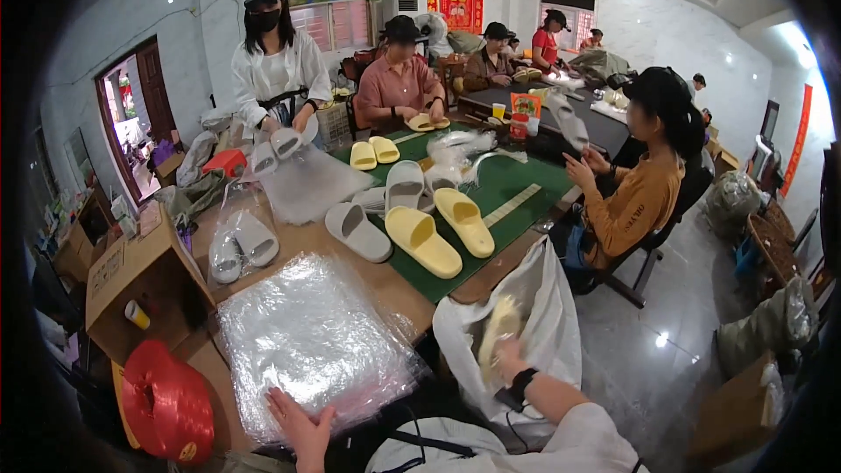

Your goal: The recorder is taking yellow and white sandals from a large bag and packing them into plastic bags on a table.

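My left hand [302,431] rests with spread fingers at the near edge of a stack of clear plastic bags [307,342]. Inside the mouth of a white sack [554,320], my right hand [508,359] grips a pale yellow slipper [499,324], slightly smeared by motion. A pair of yellow slippers [424,241] lies on the green mat just beyond the bags. Beside them are a grey slipper [357,232] and several more grey ones. To the left, a pair of grey slippers [254,238] sits in a clear bag.
A cardboard box [144,276] and a red roll of plastic twine [166,403] stand at the left. Across the table, a person in white [280,70] handles grey slippers. At the right, a seated person in orange [644,180] holds a grey slipper [568,121].
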Motion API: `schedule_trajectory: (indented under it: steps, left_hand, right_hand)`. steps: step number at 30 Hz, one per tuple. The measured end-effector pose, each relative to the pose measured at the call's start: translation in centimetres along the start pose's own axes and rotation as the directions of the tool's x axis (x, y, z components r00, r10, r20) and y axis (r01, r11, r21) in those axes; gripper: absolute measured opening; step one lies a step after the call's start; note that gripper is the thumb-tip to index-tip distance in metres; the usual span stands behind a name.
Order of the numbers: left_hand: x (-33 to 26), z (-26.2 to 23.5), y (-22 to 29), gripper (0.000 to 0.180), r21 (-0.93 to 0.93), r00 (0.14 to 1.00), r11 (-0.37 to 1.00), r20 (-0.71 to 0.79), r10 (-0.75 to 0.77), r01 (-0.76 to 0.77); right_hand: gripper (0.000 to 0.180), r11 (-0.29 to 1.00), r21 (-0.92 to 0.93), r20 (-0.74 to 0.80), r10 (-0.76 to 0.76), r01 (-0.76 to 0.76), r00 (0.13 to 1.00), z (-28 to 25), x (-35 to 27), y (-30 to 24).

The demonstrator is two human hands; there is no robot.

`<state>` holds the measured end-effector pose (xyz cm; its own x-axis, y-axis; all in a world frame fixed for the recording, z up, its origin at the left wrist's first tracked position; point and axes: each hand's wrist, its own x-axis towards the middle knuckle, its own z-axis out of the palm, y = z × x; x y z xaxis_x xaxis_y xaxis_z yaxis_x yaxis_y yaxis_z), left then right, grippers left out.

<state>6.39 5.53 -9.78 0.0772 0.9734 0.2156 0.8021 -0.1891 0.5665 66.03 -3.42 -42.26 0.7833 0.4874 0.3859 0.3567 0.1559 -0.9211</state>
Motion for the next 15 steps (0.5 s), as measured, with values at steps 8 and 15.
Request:
schedule_trajectory:
  steps: [8,15]
  left_hand:
    - [-2.6,-2.9,-0.3,0.122,0.037,0.991,0.993,-0.078,-0.105,0.108]
    - [-2.5,-2.5,-1.0,0.118,0.075,0.995,0.996,-0.087,-0.040,0.047]
  right_hand:
    - [0.038,0.725,-0.424,0.085,0.628,-0.542,0.774,4.8,1.2,-10.5]
    - [0.036,0.505,-0.839,0.125,0.541,-0.202,0.832,1.0,4.2,-13.9]
